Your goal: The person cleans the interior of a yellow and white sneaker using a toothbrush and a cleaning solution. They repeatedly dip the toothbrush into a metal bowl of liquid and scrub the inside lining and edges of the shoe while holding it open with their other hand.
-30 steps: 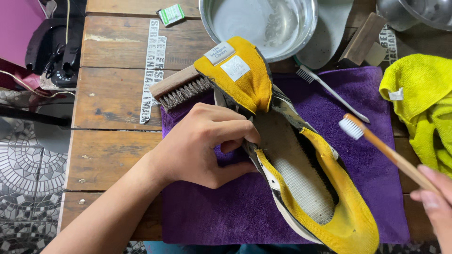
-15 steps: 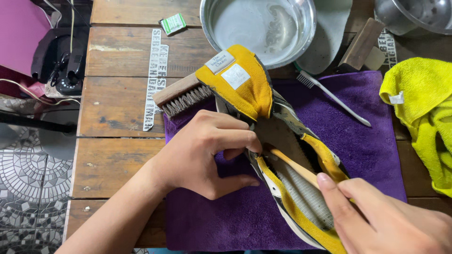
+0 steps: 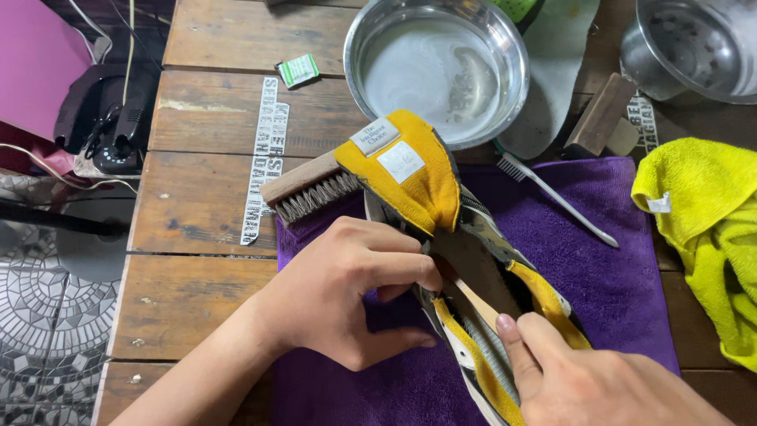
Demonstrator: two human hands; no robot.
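A yellow and black shoe (image 3: 441,237) lies on a purple towel (image 3: 599,260), its yellow tongue (image 3: 406,170) folded up and back. My left hand (image 3: 347,292) grips the shoe's left side wall and holds it open. My right hand (image 3: 583,379) holds a wooden-handled toothbrush (image 3: 473,300) whose head is pushed inside the shoe and hidden there. A wooden scrub brush (image 3: 303,189) lies at the towel's upper left corner, just behind the shoe's tongue.
A steel bowl (image 3: 438,67) of cloudy water stands behind the shoe. A white toothbrush (image 3: 552,197) rests on the towel. A yellow cloth (image 3: 706,229) lies at right, a second steel pot (image 3: 694,47) at top right, a small wooden block (image 3: 599,114) between.
My right hand has come in from the right edge and pushed the toothbrush down into the shoe. My left hand has kept its grip on the shoe.
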